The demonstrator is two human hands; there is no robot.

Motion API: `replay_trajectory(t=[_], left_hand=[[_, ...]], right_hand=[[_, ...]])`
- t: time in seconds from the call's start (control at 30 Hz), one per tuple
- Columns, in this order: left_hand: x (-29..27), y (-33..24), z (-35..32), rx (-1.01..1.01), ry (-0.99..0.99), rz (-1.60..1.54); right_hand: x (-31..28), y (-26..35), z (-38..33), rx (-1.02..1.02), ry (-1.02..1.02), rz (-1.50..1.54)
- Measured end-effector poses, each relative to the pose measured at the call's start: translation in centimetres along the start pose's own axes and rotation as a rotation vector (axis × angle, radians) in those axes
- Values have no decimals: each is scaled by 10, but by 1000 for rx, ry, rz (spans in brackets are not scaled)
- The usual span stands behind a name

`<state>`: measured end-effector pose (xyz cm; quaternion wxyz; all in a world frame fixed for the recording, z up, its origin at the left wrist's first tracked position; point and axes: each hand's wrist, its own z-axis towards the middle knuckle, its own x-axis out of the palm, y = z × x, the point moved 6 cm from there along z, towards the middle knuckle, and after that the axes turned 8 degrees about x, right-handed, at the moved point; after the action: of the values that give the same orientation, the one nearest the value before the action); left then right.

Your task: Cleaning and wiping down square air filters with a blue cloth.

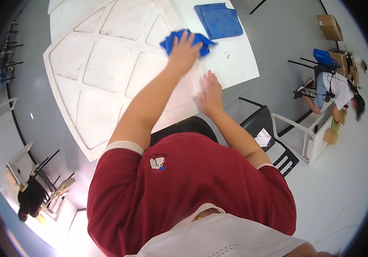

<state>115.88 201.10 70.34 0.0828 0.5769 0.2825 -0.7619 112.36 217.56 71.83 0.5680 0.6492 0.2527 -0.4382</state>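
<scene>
A large white panel [107,64] with several shallow recesses, grey smudges and raised ribs lies on a white table. My left hand [185,51] presses a crumpled blue cloth [205,42] onto the ribs near the panel's right edge, its fingers bent over the fabric. Lower and to the right, my right hand [212,94] rests against the panel's near right edge with its fingers stretched out and nothing in them. A second blue cloth [219,20], folded flat, lies on the table beyond my left hand.
The white table [239,60] shows small brownish spots at right. A black chair [259,122] carrying a white paper-like item [263,138] stands right of me. Farther right, a seated person [338,90] works near cardboard boxes [330,27]. Another person [32,197] sits at lower left.
</scene>
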Motion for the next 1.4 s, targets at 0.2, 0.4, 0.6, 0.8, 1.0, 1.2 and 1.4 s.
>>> replay_trajectory(t=[0.2, 0.4, 0.6, 0.8, 1.0, 1.2, 1.4], left_hand=[[-8, 100, 62, -119, -138, 82], [-25, 151, 104, -168, -276, 103], [-14, 167, 111, -253, -118, 63], [1, 90, 42, -7, -118, -25], [-6, 1, -51, 110, -40, -183], [-18, -48, -136, 234, 78, -209], [-42, -18, -225, 163, 127, -37]], right_hand=[[4, -1, 5, 52, 92, 5], [5, -1, 9, 57, 137, -13], [9, -1, 7, 65, 136, -88], [14, 1, 5, 76, 99, -117], [14, 0, 3, 98, 46, -84], [11, -2, -4, 25, -75, -28], [16, -2, -3, 13, -87, -220]])
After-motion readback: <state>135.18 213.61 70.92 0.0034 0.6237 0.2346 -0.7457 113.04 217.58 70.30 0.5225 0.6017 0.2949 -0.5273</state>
